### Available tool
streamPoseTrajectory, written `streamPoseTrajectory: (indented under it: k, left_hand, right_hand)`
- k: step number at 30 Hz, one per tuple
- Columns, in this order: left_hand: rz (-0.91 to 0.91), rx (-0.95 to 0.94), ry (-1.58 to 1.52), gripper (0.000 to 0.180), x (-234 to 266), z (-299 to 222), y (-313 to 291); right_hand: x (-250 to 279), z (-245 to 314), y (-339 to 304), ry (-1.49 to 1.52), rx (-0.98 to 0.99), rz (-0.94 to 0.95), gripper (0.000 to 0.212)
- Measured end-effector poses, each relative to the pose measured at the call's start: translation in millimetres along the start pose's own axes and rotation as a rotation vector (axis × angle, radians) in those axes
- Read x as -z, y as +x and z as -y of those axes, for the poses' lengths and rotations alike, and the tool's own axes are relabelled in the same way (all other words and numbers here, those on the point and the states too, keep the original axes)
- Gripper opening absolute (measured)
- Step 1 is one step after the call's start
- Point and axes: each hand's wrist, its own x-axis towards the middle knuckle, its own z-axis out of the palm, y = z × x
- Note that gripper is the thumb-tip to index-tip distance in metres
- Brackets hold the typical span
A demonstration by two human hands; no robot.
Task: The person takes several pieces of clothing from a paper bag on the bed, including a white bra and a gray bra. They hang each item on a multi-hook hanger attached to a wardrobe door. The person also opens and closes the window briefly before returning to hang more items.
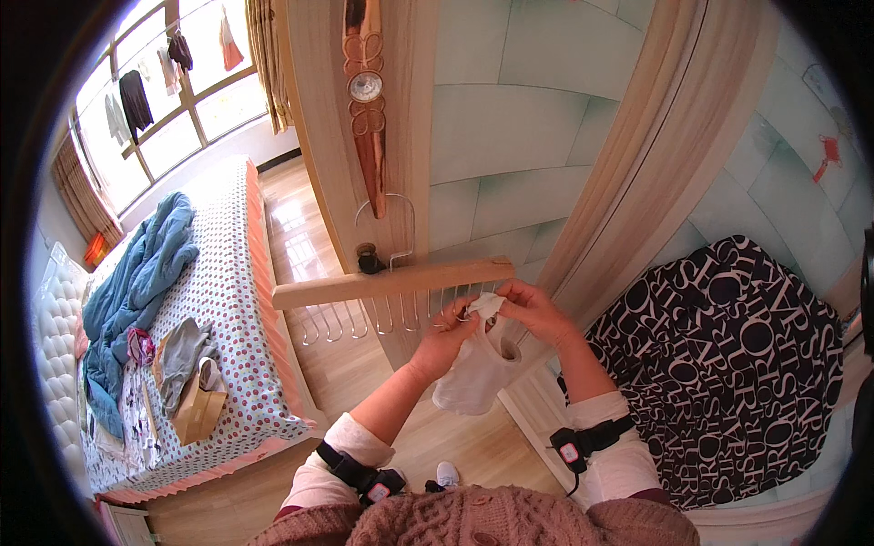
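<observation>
In front of me, both hands grip a thin white cloth garment [473,378], whose lower part hangs below them with a rounded opening at its right. My left hand [443,338] pinches the bunched upper edge from the left, its fingers closed. On the other side my right hand [535,311] holds the same edge between thumb and fingers. Just behind the hands is a wooden hanger bar [391,282] with a row of metal hooks. The hooks nearest the hands are partly covered, so I cannot tell whether the cloth touches one.
The bar hangs by a metal hook from a wood-grain wall edge [405,164]. To the left stands a bed [246,346] with a blue quilt [137,282], clothes and a cardboard box [198,411]. A black-and-white patterned cloth cover [719,382] bulks at my right.
</observation>
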Motion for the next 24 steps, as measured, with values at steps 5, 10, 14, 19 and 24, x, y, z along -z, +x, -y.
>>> streamPoseTrajectory:
  k: [5, 10, 14, 19, 24]
  left_hand:
    - [-0.003, -0.121, -0.027, 0.032, 7.6, 10.2, 0.6]
    - [0.090, -0.052, -0.091, 0.032, 17.8, 16.4, 0.1]
    - [0.158, -0.066, -0.237, 0.035, 18.9, 15.9, -6.9]
    - [0.182, -0.002, -0.200, 0.045, 15.3, 12.1, -12.7]
    - [0.250, -0.033, -0.100, 0.052, 19.3, 11.2, -10.9]
  right_hand:
    - [-10.1, -14.8, 0.1, 0.000, 0.162, -0.063, 0.013]
    - [-16.0, -33.2, 1.0, -0.082, 0.230, -0.101, 0.013]
    - [-16.3, -36.8, -4.0, -0.218, 0.357, -0.134, 0.011]
    - [-39.3, -44.5, -13.0, -0.441, 0.541, -0.317, 0.013]
    - [-38.8, -46.5, -16.8, -0.425, 0.328, -0.285, 0.012]
